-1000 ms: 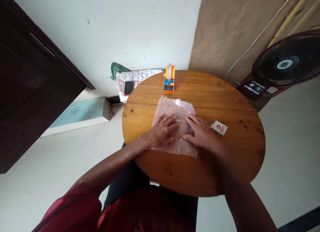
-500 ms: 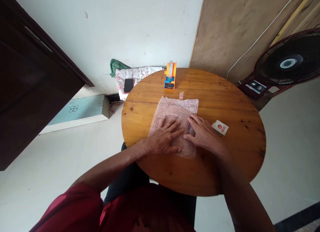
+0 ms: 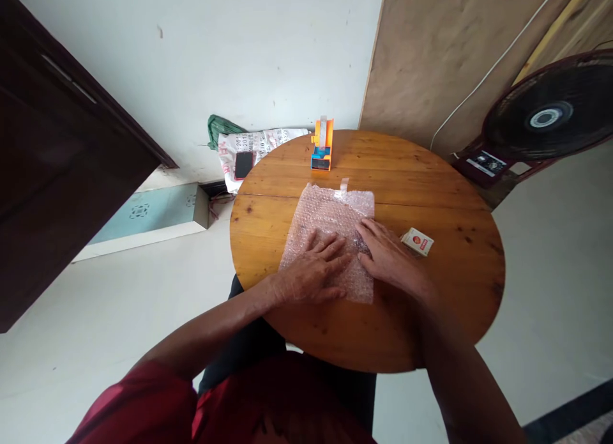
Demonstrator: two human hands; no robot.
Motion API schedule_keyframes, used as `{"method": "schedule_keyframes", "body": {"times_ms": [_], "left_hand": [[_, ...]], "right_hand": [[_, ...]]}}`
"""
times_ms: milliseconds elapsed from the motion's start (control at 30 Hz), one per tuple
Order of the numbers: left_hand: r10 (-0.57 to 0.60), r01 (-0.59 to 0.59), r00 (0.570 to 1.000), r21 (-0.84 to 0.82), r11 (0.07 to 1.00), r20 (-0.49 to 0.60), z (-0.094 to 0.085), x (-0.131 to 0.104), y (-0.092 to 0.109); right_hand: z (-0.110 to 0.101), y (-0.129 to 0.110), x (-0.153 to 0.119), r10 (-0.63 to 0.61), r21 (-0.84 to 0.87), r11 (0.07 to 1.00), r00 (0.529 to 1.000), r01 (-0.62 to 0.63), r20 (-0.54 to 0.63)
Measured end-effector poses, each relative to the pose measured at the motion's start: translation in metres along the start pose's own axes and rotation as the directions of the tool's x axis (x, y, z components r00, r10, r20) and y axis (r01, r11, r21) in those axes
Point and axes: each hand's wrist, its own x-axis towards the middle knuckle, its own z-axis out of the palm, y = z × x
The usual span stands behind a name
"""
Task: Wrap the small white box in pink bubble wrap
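A pinkish, see-through sheet of bubble wrap (image 3: 325, 207) lies on the round wooden table (image 3: 450, 290), and a fold in it runs along the upper right. My left hand (image 3: 311, 275) rests flat on its lower middle with the fingers spread. On the right edge of the wrap lies my right hand (image 3: 385, 252), its fingers stretched out and thumb apart. A short strip of clear tape (image 3: 344, 185) sticks up past the far edge of the wrap. Whether anything lies inside the fold cannot be made out.
An orange and blue tape dispenser (image 3: 322, 147) stands at the table's far side. A small white and red box (image 3: 419, 241) is right of my right hand. Beyond the table's left edge, a phone (image 3: 244, 165) lies on a printed white sack (image 3: 228, 151). A fan (image 3: 550, 115) stands at right.
The whole view has shifted slightly. My right hand has slid a little across the wrap's right side, and the wrap there lies flatter. My left hand stays pressed down.
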Motion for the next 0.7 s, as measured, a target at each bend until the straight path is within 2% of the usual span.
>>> {"method": "schedule_keyframes", "body": {"times_ms": [233, 500, 700], "left_hand": [[-0.015, 0.013, 0.999, -0.051, 0.999, -0.033, 0.0010, -0.0013, 0.0001], [-0.012, 0.010, 0.999, -0.049, 0.999, -0.050, 0.0028, -0.0019, 0.0017], [-0.022, 0.020, 0.998, -0.047, 0.999, -0.052, 0.0025, -0.0013, 0.0020]], "right_hand": [[-0.0024, -0.0053, 0.0010, -0.007, 0.038, 0.999, 1.000, 0.008, -0.026], [-0.0017, -0.0015, 0.0038, 0.016, 0.004, 1.000, 1.000, -0.016, -0.024], [-0.0010, -0.0006, 0.0031, 0.014, 0.048, 0.999, 0.999, -0.012, -0.044]]}}
